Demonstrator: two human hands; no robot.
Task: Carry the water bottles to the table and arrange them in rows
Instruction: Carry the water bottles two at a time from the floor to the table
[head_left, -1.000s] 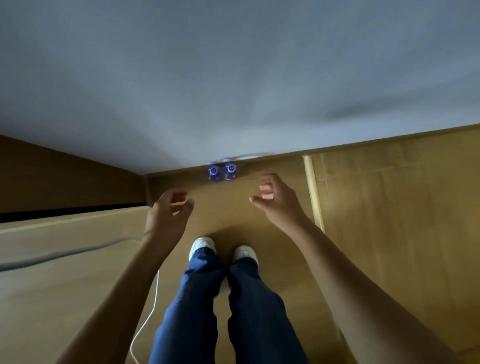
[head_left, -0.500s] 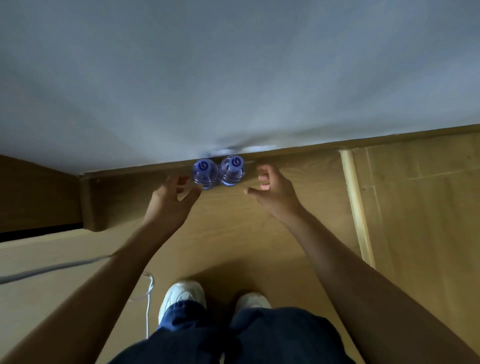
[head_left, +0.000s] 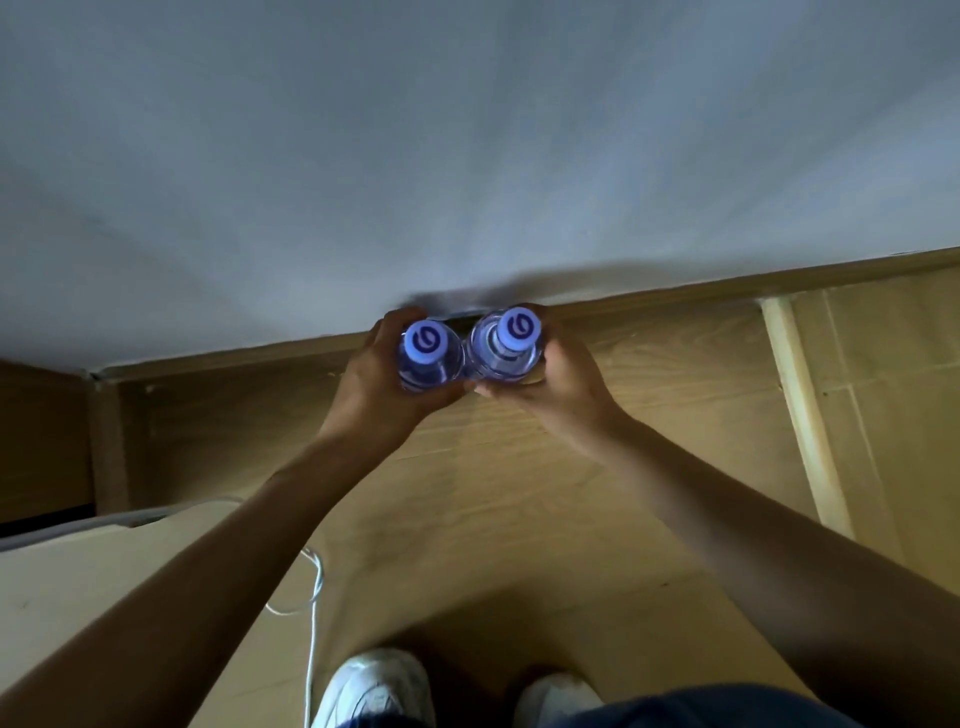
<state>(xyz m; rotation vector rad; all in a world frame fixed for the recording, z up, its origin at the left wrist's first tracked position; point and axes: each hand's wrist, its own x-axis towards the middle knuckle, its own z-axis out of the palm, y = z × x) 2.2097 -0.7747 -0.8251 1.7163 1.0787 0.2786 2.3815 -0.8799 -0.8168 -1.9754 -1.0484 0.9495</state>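
Note:
Two clear water bottles with pale blue caps stand side by side on the wooden floor, right against the white wall. My left hand (head_left: 382, 384) is wrapped around the left bottle (head_left: 428, 353). My right hand (head_left: 556, 374) is wrapped around the right bottle (head_left: 506, 345). Both bottles are upright and touch each other. Their lower parts are hidden by my fingers. No table is in view.
The white wall (head_left: 467, 156) fills the upper half, with a wooden skirting board (head_left: 675, 296) below it. A white cable (head_left: 311, 597) lies on the floor at the left. A pale wooden strip (head_left: 800, 415) runs across the floor at the right. My white shoes (head_left: 379, 686) are at the bottom.
I have bent down closer to the bottles. Both hands moved forward from beside the bottles and closed around them, one bottle in each hand.

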